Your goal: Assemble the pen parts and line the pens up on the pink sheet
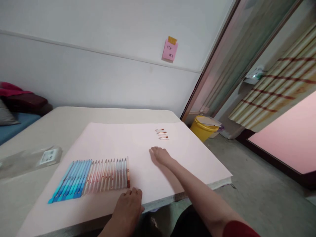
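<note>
My left hand [128, 204] rests on the near edge of a pale pink sheet [138, 138] on the table, its fingers lying loosely with nothing seen in them. Just beyond its fingertips is a slim pen with a brown end [128, 176], at the right end of a neat row. In that row lie several clear-barrelled pens [106, 176] and, further left, several blue pens [71, 179]. My right hand [160, 155] lies fairly flat on the sheet, no object visible in it. Beyond it are three short pen-like pieces [163, 138] with dark tips and brown marks.
A clear plastic bag with a white label [48, 156] lies on the table's left. Off the far right corner stands a yellow bin [201, 127]. A pink note [170, 50] is taped to the wall. A blue seat [22, 123] is at the left.
</note>
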Demonstrator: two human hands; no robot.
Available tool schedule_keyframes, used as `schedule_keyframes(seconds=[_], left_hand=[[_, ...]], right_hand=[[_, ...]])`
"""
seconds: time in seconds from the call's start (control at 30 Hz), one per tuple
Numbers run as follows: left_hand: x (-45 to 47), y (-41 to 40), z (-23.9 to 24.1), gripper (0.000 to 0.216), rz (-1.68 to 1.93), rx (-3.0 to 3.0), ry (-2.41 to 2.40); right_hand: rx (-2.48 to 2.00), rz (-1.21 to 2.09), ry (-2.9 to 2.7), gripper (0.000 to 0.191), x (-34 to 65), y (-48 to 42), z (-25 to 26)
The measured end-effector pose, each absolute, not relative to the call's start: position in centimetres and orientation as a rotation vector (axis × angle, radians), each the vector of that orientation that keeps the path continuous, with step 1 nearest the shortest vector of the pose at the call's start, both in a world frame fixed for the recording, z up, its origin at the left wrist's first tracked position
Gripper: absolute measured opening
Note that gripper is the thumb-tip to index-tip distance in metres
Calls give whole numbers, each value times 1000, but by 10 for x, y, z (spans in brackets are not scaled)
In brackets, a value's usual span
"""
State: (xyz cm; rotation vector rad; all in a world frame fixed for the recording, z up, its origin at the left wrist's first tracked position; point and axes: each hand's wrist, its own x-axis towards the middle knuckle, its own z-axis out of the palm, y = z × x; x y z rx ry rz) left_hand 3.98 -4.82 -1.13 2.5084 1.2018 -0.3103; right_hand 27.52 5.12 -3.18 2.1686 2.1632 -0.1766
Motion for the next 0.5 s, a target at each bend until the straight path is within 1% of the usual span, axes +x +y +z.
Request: schedule_keyframes(seconds=[0.1,0.23,0.4,0.5], left_hand=[[41,-48,-14,41,-290,2511,1173],[42,-44,-20,40,-258,2516,1163],[43,-43,-24,46,-286,2521,1139],[44,-44,-21,47,-301,2513,1119]], right_hand=[[2322,-123,2009,33,316,81,-32],[2451,-94,1866,32,354,106,-36],[2456,-98,1844,30,375,121,-51],[2417,-114,1842,26,386,131,-55]])
